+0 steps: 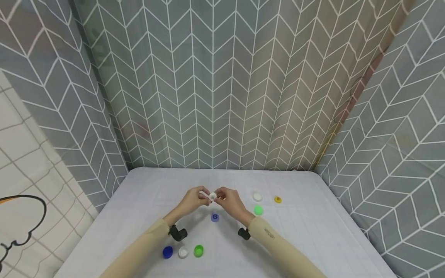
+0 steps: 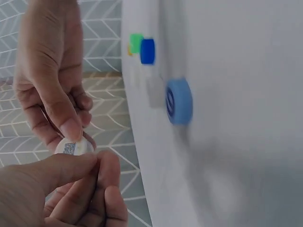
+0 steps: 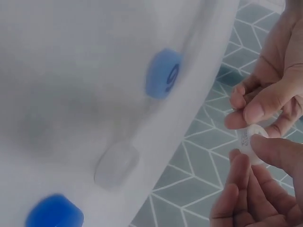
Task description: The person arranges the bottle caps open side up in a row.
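A small white bottle cap point(image 1: 213, 196) is held up over the far half of the table, between both hands. My left hand point(image 1: 192, 200) pinches one side of it with thumb and fingers. From the other side, my right hand point(image 1: 231, 201) pinches its edge too. In the left wrist view the white cap point(image 2: 75, 146) shows a printed square code, and its lower part is hidden behind a thumb. Small dark print runs along the cap point(image 3: 251, 142) in the right wrist view. A light blue cap with a dark letter point(image 1: 214, 217) lies on the table just below the hands.
To the right lie a white cap point(image 1: 257, 197), a light green cap point(image 1: 258, 210) and a yellow cap point(image 1: 277, 199). Near the front left are a dark blue cap point(image 1: 167, 252), a white cap point(image 1: 183, 252) and a green cap point(image 1: 198, 250). A patterned curtain point(image 1: 222, 85) hangs behind the white-covered table point(image 1: 139, 200).
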A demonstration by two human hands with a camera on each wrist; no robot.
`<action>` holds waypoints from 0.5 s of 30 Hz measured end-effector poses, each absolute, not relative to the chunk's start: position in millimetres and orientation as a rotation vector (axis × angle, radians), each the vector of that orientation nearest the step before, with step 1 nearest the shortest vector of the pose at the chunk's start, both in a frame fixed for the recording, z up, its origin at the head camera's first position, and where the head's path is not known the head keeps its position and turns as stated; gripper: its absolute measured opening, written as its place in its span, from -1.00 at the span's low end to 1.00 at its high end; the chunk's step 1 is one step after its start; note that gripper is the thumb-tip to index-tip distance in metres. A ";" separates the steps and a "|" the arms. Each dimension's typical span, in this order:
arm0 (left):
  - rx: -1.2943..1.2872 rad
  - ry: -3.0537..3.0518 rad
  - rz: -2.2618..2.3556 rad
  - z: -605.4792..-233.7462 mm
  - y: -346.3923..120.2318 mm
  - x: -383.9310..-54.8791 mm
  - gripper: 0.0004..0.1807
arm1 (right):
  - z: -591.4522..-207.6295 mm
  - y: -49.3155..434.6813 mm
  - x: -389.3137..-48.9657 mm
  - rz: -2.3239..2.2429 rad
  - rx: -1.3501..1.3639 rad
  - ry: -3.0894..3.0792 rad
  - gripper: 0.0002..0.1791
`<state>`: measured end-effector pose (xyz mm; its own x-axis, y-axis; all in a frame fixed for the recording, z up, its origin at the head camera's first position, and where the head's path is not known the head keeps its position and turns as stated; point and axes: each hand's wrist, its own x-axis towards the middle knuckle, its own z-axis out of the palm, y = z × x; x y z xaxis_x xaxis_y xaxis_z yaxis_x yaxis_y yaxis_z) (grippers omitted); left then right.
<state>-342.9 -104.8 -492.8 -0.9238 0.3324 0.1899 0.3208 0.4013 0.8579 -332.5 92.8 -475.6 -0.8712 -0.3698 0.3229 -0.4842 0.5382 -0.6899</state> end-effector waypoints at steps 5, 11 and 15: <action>0.599 2.571 1.660 -494.0 -105.0 -333.9 -0.77 | -475.2 94.7 -321.3 1.239 0.781 -2.592 -0.88; 0.586 2.541 1.673 -491.4 -106.9 -328.2 -0.67 | -475.5 96.4 -312.7 1.185 0.825 -2.557 -0.89; 0.579 2.549 1.670 -486.9 -108.0 -325.6 -0.55 | -475.7 98.3 -310.1 1.198 0.864 -2.528 -0.86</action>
